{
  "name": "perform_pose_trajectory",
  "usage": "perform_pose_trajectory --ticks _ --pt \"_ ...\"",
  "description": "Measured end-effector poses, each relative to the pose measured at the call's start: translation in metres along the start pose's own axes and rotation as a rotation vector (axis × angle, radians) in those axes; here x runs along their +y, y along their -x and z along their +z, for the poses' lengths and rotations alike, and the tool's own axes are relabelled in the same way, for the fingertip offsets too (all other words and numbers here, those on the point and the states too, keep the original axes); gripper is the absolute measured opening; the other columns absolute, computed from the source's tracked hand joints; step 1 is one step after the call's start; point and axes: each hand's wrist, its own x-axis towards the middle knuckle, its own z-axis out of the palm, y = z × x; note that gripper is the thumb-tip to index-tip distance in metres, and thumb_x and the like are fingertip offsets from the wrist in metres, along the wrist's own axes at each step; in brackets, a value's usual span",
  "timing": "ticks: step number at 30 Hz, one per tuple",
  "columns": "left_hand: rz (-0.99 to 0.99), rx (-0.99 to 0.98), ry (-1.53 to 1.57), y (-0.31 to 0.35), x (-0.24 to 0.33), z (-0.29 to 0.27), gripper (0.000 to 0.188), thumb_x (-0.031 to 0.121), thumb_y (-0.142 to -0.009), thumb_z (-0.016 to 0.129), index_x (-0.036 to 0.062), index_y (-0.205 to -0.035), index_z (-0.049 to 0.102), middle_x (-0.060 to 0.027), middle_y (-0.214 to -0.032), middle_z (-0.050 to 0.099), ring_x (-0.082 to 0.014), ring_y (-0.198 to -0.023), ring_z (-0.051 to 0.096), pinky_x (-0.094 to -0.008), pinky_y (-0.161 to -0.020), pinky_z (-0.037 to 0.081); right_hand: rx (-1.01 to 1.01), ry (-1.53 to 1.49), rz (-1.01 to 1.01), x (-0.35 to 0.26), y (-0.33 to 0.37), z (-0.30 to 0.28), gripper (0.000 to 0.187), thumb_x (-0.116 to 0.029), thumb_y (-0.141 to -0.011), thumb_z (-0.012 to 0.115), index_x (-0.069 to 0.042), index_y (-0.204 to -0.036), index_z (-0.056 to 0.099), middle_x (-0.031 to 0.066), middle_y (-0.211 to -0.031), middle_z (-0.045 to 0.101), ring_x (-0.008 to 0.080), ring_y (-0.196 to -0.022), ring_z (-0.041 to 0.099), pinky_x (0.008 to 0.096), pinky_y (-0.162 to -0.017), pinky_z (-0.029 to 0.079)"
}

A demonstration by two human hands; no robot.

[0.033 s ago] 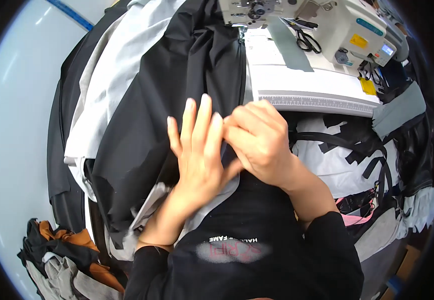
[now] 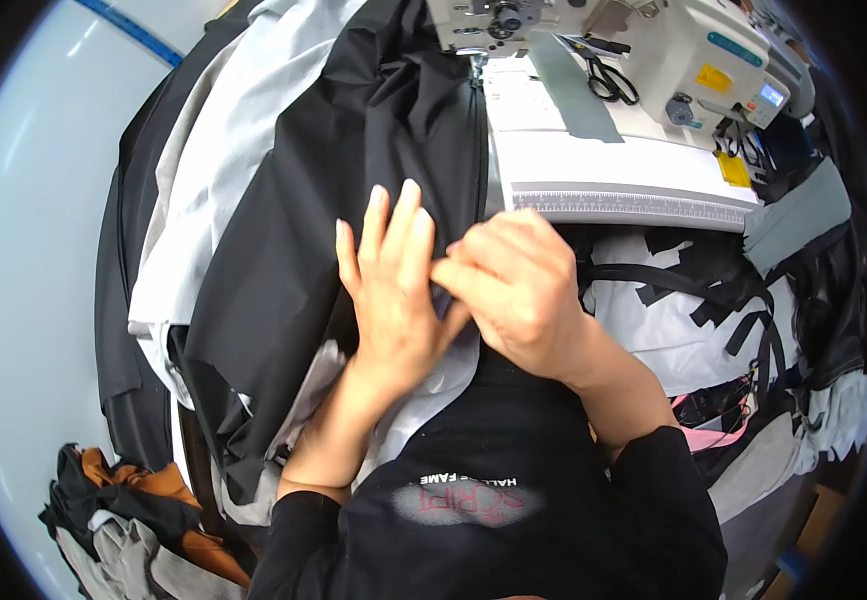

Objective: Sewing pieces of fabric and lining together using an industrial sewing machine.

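Observation:
My left hand (image 2: 394, 315) is open, its fingers spread over a large piece of black fabric (image 2: 304, 190). The hand's back faces up. My right hand (image 2: 524, 285) is closed beside it, thumb and forefinger pinched together against the side of the left forefinger. Whatever lies between those fingertips is hidden. The black fabric runs away from me to the presser foot (image 2: 478, 72) of a white sewing machine (image 2: 644, 55), with a straight edge along its right side. Pale grey-white cloth (image 2: 244, 130) lies to its left.
A grey ruler strip (image 2: 634, 203) edges the machine bed. Black scissors (image 2: 611, 82) and a grey-green fabric strip (image 2: 574, 95) lie on the bed. Cloth scraps and black straps (image 2: 744, 300) are heaped at right. Black, orange and grey scraps (image 2: 134, 510) lie at lower left.
My right fingertips have shifted slightly toward me along the left forefinger. The left hand has hardly moved, and the whole view has tilted a little.

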Motion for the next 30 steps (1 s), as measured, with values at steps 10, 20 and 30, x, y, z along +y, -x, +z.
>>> perform_pose_trajectory --ticks 10,20,30 --pt "0.187 -0.179 0.126 -0.025 -0.034 0.005 0.033 0.021 -0.072 0.069 0.0047 -0.100 0.073 -0.0086 -0.106 0.075 -0.0138 -0.054 0.049 -0.0286 -0.050 0.034 0.107 -0.072 0.010 0.009 0.021 0.010 0.027 -0.011 -0.059 0.070 0.000 -0.084 0.071 0.0024 -0.072 0.061 0.0174 -0.066 0.061 0.0305 -0.066 0.047" --pt "0.040 0.024 0.156 -0.038 -0.044 0.000 0.038 0.008 -0.064 0.076 0.0051 -0.102 0.076 -0.0089 -0.086 0.073 -0.0164 -0.062 0.061 -0.0285 -0.055 0.043 0.289 -0.456 0.702 0.029 0.060 0.092 0.039 0.011 -0.075 0.065 0.002 -0.110 0.051 0.0179 -0.096 0.057 0.0363 -0.094 0.059 0.0397 -0.079 0.048" --pt "0.113 -0.160 0.161 -0.024 -0.041 0.000 0.044 0.021 -0.062 0.067 0.0031 -0.101 0.077 -0.0028 -0.075 0.066 -0.0138 -0.059 0.059 -0.0277 -0.049 0.036 0.030 -0.568 0.647 0.035 0.088 0.137 0.043 0.009 -0.070 0.067 0.002 -0.110 0.052 0.0183 -0.094 0.056 0.0383 -0.092 0.057 0.0428 -0.079 0.046"
